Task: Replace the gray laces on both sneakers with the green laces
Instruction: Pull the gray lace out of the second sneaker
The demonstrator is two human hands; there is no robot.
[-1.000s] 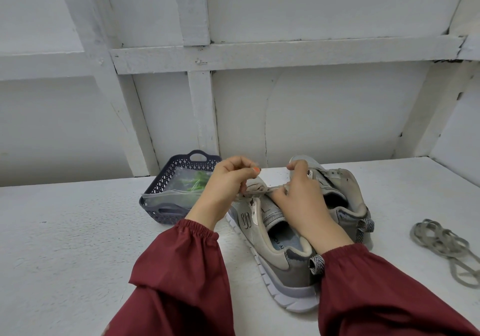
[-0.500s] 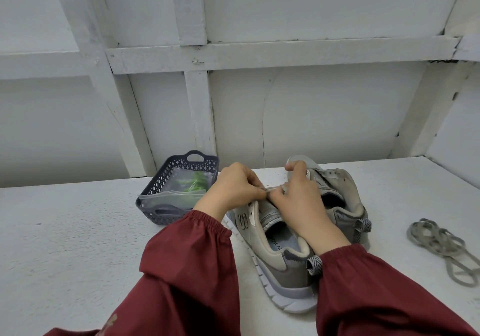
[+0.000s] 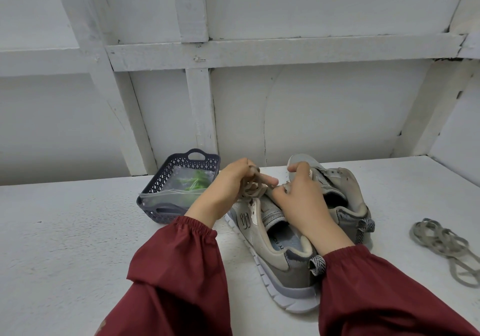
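Two gray-and-beige sneakers sit side by side in the middle of the white table (image 3: 65,244), toes aimed at the far wall (image 3: 324,114). The near sneaker (image 3: 275,265) has a thick white sole, a striped heel loop and its opening wide, insole showing. The far sneaker (image 3: 345,187) is touching it on the right, eyelets bare.

Up at the near sneaker's front, the left hand (image 3: 228,187) has its fingers curled round a bunched gray lace (image 3: 253,186), index finger poking out to the right. The right hand (image 3: 304,200) is right beside it, thumb and fingers pinching the same lace where it meets the shoe, wrist lying across the sneaker's opening. Dark red sleeves (image 3: 181,270) cover both forearms.

Over on the right, a second gray lace (image 3: 441,242) lies loose in loops on the table, well apart from the shoes and close to the picture's right edge.

Left of the left hand, just beside it, a dark basket (image 3: 161,211) holds a clear bag (image 3: 166,195) with the green laces (image 3: 197,182) inside. Broad bare tabletop stretches left and near; the far edge runs into the wall right behind the toes, and a side wall closes in far right.
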